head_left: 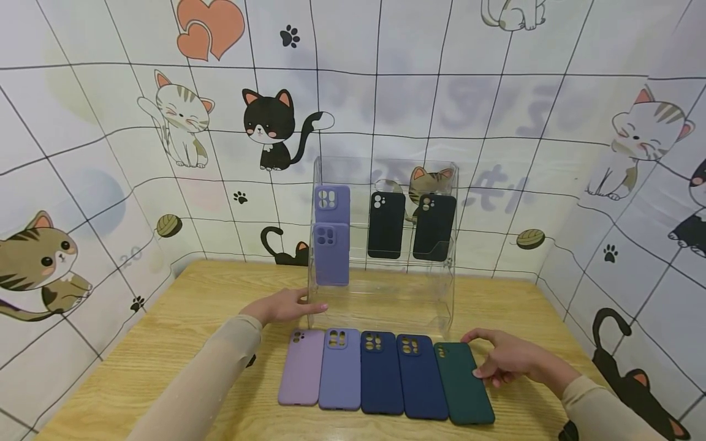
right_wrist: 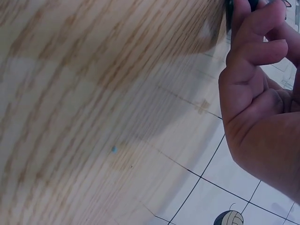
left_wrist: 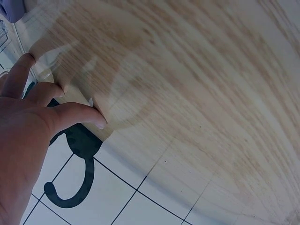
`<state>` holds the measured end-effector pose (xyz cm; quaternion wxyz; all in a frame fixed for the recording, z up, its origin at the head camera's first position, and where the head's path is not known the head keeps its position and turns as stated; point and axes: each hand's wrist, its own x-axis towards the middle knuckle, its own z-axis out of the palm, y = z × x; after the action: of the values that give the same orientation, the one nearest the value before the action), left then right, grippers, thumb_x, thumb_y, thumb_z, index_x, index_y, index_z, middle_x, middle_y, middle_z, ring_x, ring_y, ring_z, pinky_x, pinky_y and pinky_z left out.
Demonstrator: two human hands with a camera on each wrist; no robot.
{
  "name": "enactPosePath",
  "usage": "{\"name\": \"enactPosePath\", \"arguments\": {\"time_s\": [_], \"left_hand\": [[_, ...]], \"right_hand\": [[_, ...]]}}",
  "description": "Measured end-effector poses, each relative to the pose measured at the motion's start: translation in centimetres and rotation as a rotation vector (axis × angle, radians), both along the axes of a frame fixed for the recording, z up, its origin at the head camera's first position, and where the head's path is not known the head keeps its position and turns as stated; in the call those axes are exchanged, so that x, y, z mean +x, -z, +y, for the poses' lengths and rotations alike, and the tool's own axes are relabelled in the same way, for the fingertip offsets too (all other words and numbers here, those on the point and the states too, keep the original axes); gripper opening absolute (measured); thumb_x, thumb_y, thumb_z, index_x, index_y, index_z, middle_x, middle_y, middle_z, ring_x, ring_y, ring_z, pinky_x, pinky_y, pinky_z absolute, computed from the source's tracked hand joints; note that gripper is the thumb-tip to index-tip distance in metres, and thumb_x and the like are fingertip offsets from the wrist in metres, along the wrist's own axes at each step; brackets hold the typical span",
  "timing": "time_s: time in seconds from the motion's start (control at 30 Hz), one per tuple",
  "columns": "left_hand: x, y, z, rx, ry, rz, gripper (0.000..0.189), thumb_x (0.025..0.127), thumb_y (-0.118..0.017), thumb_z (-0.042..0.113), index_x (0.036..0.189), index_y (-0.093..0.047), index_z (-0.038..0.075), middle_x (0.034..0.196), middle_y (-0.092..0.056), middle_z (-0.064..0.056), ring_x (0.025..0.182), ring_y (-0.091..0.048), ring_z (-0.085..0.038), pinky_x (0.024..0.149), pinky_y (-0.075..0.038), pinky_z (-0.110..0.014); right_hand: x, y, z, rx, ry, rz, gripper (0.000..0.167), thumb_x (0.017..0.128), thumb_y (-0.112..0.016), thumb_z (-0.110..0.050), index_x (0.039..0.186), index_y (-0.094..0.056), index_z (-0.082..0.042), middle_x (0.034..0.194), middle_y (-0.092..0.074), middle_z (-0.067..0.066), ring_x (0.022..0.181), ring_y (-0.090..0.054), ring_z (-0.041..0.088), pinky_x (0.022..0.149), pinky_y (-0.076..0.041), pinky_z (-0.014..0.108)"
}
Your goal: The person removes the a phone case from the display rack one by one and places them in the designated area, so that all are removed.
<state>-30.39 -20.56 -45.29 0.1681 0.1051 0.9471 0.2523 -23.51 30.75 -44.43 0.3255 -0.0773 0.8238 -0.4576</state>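
Observation:
Five phone cases lie in a row: a pink phone case, a lavender phone case, two navy phone cases and a dark green phone case at the right end. My right hand holds the green case by its upper right corner, index finger at the top edge and thumb at the side. Behind the row stands a clear tiered display rack. My left hand rests at its lower left side with fingers extended and spread; in the left wrist view the fingertips reach down to the table.
Upper tiers of the rack bear two purple phone cases at the left and two black phone cases at the right. The wooden table ends at a tiled-pattern wall covering printed with cats.

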Motion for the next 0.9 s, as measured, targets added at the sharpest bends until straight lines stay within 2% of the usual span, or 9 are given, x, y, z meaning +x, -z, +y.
{"name": "enactPosePath", "arguments": {"time_s": [0.67,0.9], "left_hand": [[-0.29,0.45,-0.04,-0.001,0.002,0.000,0.116,0.088,-0.049,0.092,0.169,-0.032,0.010,0.170,-0.041,-0.018,0.159,-0.037,-0.043,0.127,-0.034,-0.064],[-0.26,0.39,-0.12,-0.007,0.004,0.003,0.116,0.089,-0.049,0.092,0.168,-0.033,0.009,0.171,-0.040,-0.019,0.159,-0.036,-0.043,0.128,-0.033,-0.064]], "right_hand": [[-0.38,0.21,0.02,0.044,0.015,0.002,0.071,0.095,-0.079,-0.009,0.154,-0.040,-0.009,0.061,-0.061,0.005,0.050,-0.049,0.011,0.048,-0.027,0.021],[-0.45,0.61,0.06,0.063,0.026,0.012,0.068,0.092,-0.083,-0.012,0.148,-0.044,-0.008,0.064,-0.066,0.005,0.049,-0.051,0.010,0.047,-0.024,0.020]]}}
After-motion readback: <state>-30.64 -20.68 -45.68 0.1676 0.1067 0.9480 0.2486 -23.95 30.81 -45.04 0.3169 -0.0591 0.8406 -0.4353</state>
